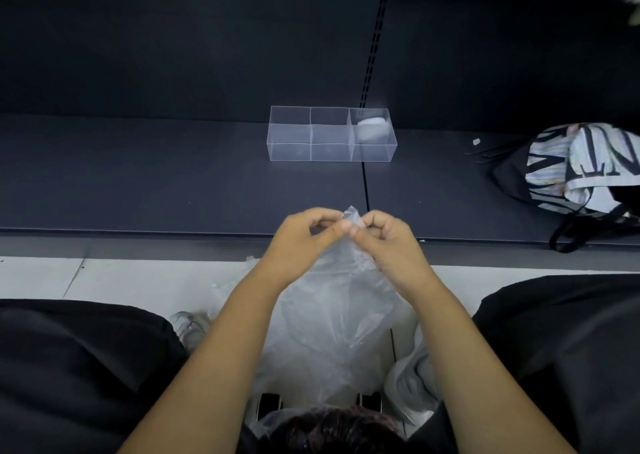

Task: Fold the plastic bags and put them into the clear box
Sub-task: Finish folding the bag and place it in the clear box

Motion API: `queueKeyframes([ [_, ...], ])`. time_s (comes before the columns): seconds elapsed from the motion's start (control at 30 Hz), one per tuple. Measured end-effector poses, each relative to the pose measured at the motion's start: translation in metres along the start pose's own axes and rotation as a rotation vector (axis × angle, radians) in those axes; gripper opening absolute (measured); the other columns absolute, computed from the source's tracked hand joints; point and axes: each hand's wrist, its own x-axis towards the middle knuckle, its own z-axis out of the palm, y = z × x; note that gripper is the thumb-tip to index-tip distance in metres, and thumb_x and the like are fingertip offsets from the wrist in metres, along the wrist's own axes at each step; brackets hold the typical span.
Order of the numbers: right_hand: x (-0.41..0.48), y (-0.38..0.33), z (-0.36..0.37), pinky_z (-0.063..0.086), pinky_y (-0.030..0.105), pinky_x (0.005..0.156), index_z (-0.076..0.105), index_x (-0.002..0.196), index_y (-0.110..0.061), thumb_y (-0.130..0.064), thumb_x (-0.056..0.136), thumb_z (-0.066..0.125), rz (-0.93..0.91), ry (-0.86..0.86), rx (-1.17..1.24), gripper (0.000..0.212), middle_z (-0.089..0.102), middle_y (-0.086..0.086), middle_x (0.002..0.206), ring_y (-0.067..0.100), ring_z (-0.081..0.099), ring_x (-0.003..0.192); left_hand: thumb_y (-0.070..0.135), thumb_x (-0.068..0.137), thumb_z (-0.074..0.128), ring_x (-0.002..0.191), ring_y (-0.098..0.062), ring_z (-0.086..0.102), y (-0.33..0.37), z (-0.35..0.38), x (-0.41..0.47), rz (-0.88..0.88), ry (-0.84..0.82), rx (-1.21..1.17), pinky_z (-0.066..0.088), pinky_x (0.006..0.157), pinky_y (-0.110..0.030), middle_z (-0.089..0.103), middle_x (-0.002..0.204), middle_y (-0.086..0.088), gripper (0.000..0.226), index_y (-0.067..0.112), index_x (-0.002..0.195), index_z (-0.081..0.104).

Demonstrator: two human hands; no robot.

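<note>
Clear plastic bag (332, 301): it hangs from your two hands over the front edge of the shelf (138, 176); its top corner pokes up between your fingertips, and the rest drapes down between your forearms towards your lap.
Left hand (304, 242): your fingers are curled, and thumb and forefinger pinch the bag's top edge.
Right hand (388, 242): also curled, it pinches the same top edge just beside your left hand; the fingertips of the two hands nearly touch.
Clear box (291, 151): it stands on the shelf towards the back edge, well beyond your hands, and its right end sits across the seam between the two shelf panels; dividers split it into compartments.
Folded bag (372, 129): a small white bundle in the box's right-end compartment.
Patterned drawstring bag (585, 169): black and white, slumped at the right end of the shelf, with its cord trailing over the front edge.
Floor (121, 280): pale tiles below the shelf's front edge; more crumpled pale plastic (412, 377) lies by your right knee.
</note>
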Motion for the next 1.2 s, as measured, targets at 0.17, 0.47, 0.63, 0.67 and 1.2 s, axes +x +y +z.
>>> queueKeyframes([
  [0.17,-0.004,0.0,-0.01,0.045,0.031,0.064,0.066,0.087,-0.009,-0.031,0.084,0.071,0.084,-0.061,-0.049,0.023,0.059,0.009,0.069,0.019,0.052,0.062,0.028,0.088,0.068,0.071,-0.006,0.063,-0.006,-0.004,0.002,-0.089,0.172,-0.159,0.052,0.067,-0.02,0.071,0.079,0.0,0.015,0.015,0.082,0.072],
  [0.47,0.0,0.016,-0.046,0.038,0.015,0.069,0.074,0.083,-0.021,-0.051,0.075,0.068,0.242,-0.366,-0.205,0.032,0.047,-0.005,0.055,0.007,0.042,0.055,0.028,0.091,0.063,0.077,-0.013,0.059,-0.027,-0.058,0.033,-0.21,0.511,-0.146,0.052,0.072,-0.03,0.068,0.083,0.002,0.014,0.023,0.079,0.071],
  [0.63,0.005,0.042,-0.022,0.046,0.024,0.096,0.074,0.086,-0.024,-0.039,0.076,0.074,0.304,-0.414,-0.175,0.018,0.069,0.006,0.105,0.01,0.062,0.101,0.029,0.09,0.064,0.072,-0.006,0.06,-0.033,-0.067,0.044,-0.238,0.539,-0.197,0.052,0.072,-0.02,0.069,0.079,0.008,0.014,0.023,0.08,0.072],
  [0.67,0.006,0.05,-0.015,0.044,0.03,0.099,0.074,0.085,-0.023,-0.033,0.078,0.076,0.326,-0.418,-0.204,0.012,0.066,0.01,0.106,0.014,0.06,0.102,0.029,0.091,0.063,0.067,-0.002,0.059,-0.035,-0.068,0.046,-0.24,0.547,-0.196,0.05,0.066,-0.014,0.067,0.075,0.012,0.015,0.025,0.078,0.071],
  [1.2,0.079,0.055,-0.061,0.057,0.032,0.084,0.059,0.093,-0.005,-0.03,0.079,0.069,0.433,-0.151,0.217,0.031,0.063,0.015,0.087,0.028,0.072,0.082,0.025,0.095,0.056,0.058,-0.012,0.048,-0.084,-0.127,0.105,-0.391,0.704,0.011,0.043,0.051,-0.018,0.057,0.065,0.003,0.029,0.021,0.066,0.059],
])
